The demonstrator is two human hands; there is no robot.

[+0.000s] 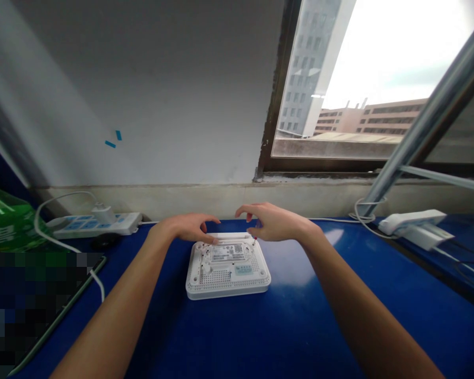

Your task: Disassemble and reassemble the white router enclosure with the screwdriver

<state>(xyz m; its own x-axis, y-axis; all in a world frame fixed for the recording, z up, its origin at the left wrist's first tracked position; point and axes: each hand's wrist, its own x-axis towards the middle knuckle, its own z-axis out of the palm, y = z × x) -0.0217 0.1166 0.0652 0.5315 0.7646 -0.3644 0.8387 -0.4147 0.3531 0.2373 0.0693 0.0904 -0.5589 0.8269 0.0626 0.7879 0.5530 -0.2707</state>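
Observation:
A white router-like box [228, 269] lies bottom-up on the blue table [284, 326], showing vents and a label. My left hand [190, 227] rests its fingertips on the box's far left edge. My right hand [272, 221] hovers at the far right corner, thumb and fingers pinched on a thin tool with a small red tip [255, 239] that touches the box there.
A white power strip [91, 223] with a plugged adapter and cable lies at the back left, next to a green bottle [6, 223]. A dark tablet-like slab [43, 300] sits at the left. A white adapter [413, 223] and cables lie at the right, below a metal pole [426, 116] and window.

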